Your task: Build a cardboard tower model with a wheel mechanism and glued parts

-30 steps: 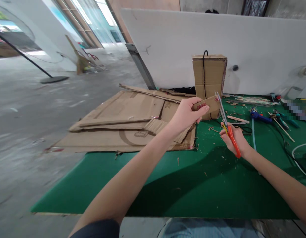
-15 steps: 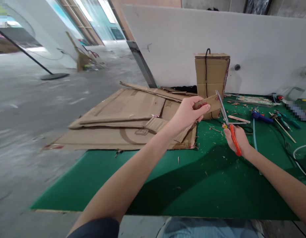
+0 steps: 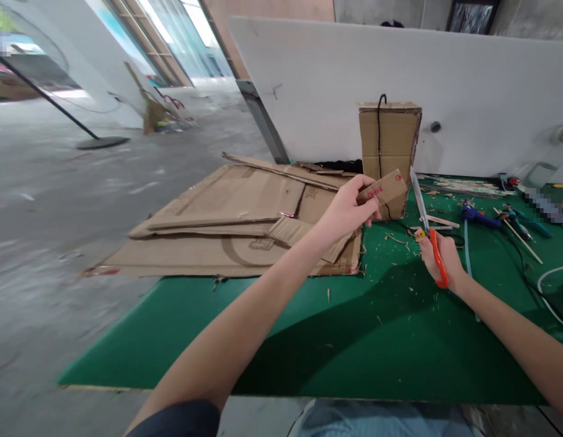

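Left hand (image 3: 349,209), raised above the green counter (image 3: 308,328), pinches one end of a short cardboard strip (image 3: 385,187) between thumb and fingers, so that the free end, printed with red marks, points right and slightly upward. Right hand (image 3: 438,255) is closed through the orange handles of a pair of scissors (image 3: 427,233), blades pointing up and away; they stand just beside the strip's free end, apparently drawn nearly together and not biting the cardboard, though contact cannot be settled from this angle. Directly behind the strip stands an upright cardboard box (image 3: 390,139) with a black cord (image 3: 379,121) running down its face, set against a white board (image 3: 445,73). Flattened cardboard sheets (image 3: 235,212) lie stacked to the left, overhanging the counter's edge. Small offcuts (image 3: 399,240) litter the surface below the hands, and a blue glue gun (image 3: 479,215) lies among other tools further right. Judged from this arrangement, the step in hand is trimming the strip, caught between cuts. A further cut would call for opening the blades, seating the free end between them, and holding the strip steady and level while they close.
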The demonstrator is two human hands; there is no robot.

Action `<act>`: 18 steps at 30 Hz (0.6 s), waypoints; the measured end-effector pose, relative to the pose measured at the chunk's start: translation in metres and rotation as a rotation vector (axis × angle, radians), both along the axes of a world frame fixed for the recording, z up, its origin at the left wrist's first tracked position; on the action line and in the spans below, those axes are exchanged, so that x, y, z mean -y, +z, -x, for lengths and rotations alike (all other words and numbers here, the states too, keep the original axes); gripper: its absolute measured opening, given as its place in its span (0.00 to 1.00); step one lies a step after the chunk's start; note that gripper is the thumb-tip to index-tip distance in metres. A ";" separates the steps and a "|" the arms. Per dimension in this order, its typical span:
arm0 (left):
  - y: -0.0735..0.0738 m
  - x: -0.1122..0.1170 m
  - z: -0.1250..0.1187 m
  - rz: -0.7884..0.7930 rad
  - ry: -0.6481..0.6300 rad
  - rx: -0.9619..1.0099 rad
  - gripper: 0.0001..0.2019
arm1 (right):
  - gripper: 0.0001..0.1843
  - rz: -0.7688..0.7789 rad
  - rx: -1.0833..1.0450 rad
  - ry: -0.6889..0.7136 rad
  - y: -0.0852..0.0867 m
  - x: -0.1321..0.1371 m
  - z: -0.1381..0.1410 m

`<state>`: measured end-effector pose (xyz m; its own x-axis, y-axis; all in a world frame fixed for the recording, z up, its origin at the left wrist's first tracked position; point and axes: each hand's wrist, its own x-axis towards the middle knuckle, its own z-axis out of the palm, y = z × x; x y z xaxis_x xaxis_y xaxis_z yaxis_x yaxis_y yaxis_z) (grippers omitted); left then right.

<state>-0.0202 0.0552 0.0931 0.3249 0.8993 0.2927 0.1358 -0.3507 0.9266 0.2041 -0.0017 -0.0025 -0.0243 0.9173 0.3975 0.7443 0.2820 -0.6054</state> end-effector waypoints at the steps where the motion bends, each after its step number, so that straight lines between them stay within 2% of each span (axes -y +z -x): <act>1: 0.001 -0.001 0.000 -0.016 0.013 -0.001 0.09 | 0.27 -0.002 -0.029 0.006 -0.001 0.000 -0.001; 5: 0.001 -0.003 0.002 -0.083 0.042 -0.032 0.05 | 0.26 -0.038 -0.053 0.014 -0.004 0.000 -0.004; 10: -0.004 -0.009 0.003 -0.097 0.045 0.029 0.09 | 0.26 -0.055 -0.031 0.029 -0.001 0.003 -0.004; 14: -0.005 -0.009 0.004 -0.206 0.087 -0.096 0.07 | 0.24 -0.075 -0.023 0.021 -0.001 0.003 -0.006; 18: -0.004 -0.005 0.005 -0.265 0.075 -0.135 0.11 | 0.24 -0.069 -0.060 -0.010 -0.004 0.002 -0.006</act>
<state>-0.0249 0.0600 0.0895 0.3126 0.8204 0.4788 0.2862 -0.5620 0.7761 0.2102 -0.0034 -0.0067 0.0100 0.8875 0.4606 0.7103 0.3180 -0.6280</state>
